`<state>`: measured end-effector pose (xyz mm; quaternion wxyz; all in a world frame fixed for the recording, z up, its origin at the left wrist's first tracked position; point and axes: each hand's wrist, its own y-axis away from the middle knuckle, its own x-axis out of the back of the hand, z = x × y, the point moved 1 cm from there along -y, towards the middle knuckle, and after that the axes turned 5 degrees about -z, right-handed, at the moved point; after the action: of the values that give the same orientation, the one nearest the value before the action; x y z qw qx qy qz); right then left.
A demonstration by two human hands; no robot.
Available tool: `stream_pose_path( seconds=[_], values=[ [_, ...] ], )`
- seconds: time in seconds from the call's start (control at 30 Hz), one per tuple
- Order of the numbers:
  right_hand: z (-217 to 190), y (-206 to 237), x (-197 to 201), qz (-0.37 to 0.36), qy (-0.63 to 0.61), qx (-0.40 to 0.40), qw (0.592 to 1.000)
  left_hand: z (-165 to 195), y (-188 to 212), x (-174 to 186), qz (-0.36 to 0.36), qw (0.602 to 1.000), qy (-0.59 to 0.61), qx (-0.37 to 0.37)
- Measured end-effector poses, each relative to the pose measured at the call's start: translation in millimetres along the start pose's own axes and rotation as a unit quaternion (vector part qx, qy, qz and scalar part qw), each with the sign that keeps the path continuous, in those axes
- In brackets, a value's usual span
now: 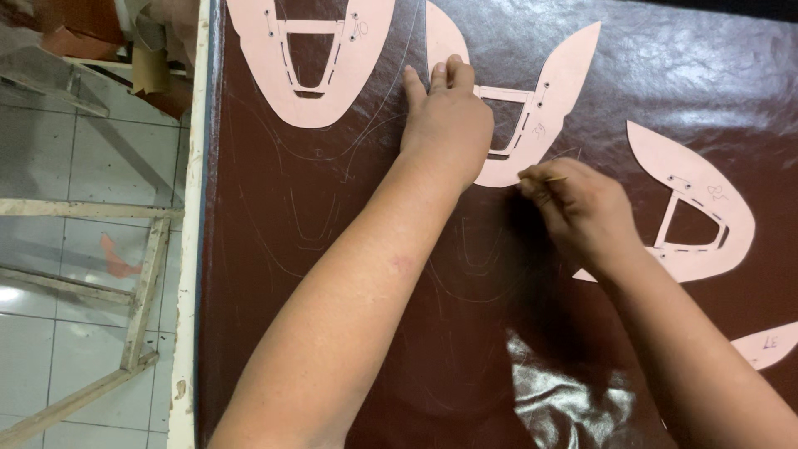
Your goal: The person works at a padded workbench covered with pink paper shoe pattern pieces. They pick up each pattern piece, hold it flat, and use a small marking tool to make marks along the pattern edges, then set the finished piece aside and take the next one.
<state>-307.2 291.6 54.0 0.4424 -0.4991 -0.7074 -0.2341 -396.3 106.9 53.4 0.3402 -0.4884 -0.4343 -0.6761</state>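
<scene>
The left hand (445,125) covers the middle pattern (540,100) across its lower curve, so that stretch of outline is out of sight. The right hand (582,212) hides nearly all of the thin marking tool (544,178); only a short bit peeks out, its tip too small to read. The top pattern (312,58) runs off the upper edge. The small pattern (769,342) is clipped at right.

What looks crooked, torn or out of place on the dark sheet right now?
Nothing torn or spilled. The dark brown sheet is rumpled and glossy near the bottom edge. The left hand presses flat the pink template; the right hand pinches a thin marker.
</scene>
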Motion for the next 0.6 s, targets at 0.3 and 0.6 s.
stream_pose_path(
  seconds=[0.3,0.6],
  values=[
    [-21,-24,-22,-0.006,-0.07,0.066,0.995,-15,5,3,0.002,1.0,0.028,-0.008],
    [-21,-32,-25,0.005,0.01,0.098,0.995,-20,6,-4,0.046,0.997,0.06,-0.007]
  ],
)
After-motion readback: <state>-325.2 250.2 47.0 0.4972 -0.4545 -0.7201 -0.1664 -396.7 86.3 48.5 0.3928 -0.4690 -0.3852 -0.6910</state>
